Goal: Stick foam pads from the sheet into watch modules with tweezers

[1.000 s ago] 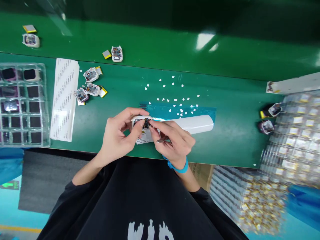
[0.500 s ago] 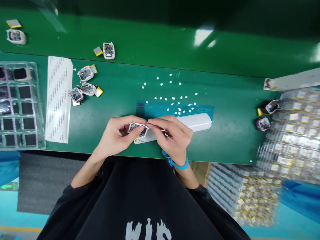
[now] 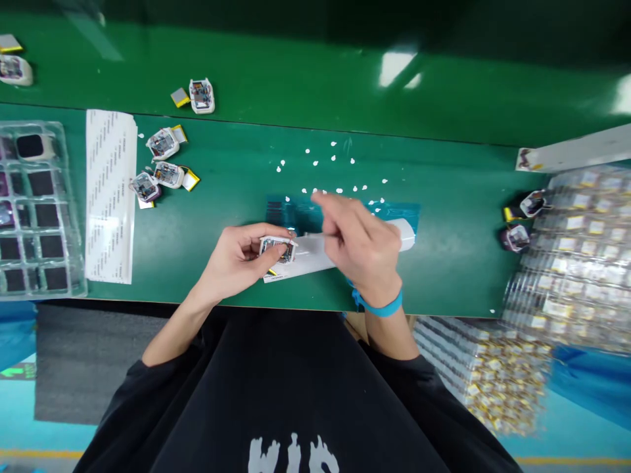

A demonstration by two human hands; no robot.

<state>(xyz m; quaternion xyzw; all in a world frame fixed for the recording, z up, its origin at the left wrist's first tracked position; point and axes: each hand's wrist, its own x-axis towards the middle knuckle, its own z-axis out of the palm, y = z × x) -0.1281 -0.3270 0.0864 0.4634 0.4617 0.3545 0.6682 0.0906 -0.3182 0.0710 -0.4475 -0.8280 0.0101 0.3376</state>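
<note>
Head camera is showing you pinching a small white device housing (image 3: 277, 249) in your left hand (image 3: 236, 259), fingers closing on its edges just above the near table edge. Your right hand (image 3: 362, 246) is hovering to its right, blurred, over the white sheet (image 3: 310, 256); whether it is holding anything, you cannot tell. Your left hand is nearer.

I see the tray (image 3: 34, 210) on the bench's (image 3: 221, 197) left end, a paper sheet (image 3: 109, 197) just right of it, then three small cases (image 3: 162, 164). Mid-bench, a film strip (image 3: 296, 213) lies behind the roll (image 3: 315, 253). Stacked packs (image 3: 572, 263) fill the right end.
</note>
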